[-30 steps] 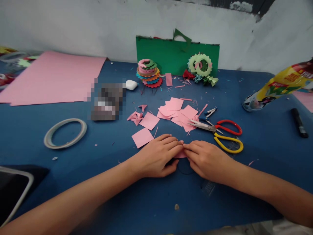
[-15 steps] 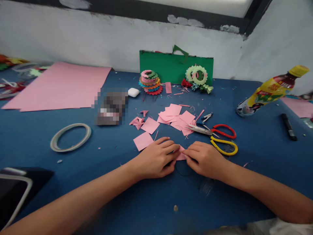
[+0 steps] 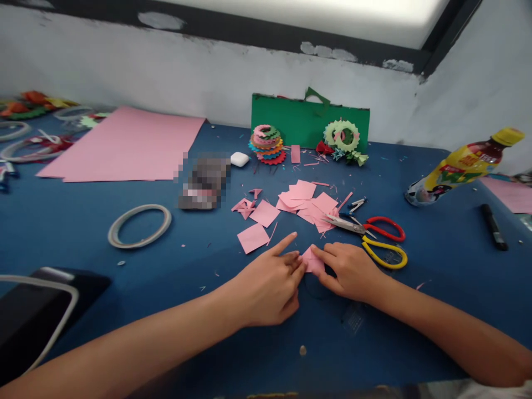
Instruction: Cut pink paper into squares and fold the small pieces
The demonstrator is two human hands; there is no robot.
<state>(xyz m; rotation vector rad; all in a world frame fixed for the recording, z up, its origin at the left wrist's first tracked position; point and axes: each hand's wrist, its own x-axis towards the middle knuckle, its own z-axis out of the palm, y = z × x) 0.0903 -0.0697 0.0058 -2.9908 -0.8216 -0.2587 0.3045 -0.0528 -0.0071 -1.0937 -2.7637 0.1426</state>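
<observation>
A small pink paper square (image 3: 313, 259) with a crease lies on the table between my two hands. My left hand (image 3: 272, 285) is at its left edge, index finger stretched out forward and the other fingers curled against the paper. My right hand (image 3: 347, 270) grips the square from the right, fingertips on top and thumb near its lower edge. Just beyond are a loose pile of pink squares (image 3: 305, 198), two single squares and some small folded pink pieces (image 3: 244, 208). Scissors with red and yellow handles (image 3: 384, 265) rest right of the pile, blades over the squares.
A tape roll (image 3: 112, 235) lies left, below a blurred-out object (image 3: 205, 183) and a white case (image 3: 240, 159). Large pink sheets (image 3: 124, 144) are behind. A green board (image 3: 291, 111) backs scalloped paper rings (image 3: 268, 145). A bottle (image 3: 461, 163) and black marker (image 3: 494, 227) are right.
My left hand has shifted down and its index finger now points outward, uncovering more of the pink square. The whole view has swung slightly left.
</observation>
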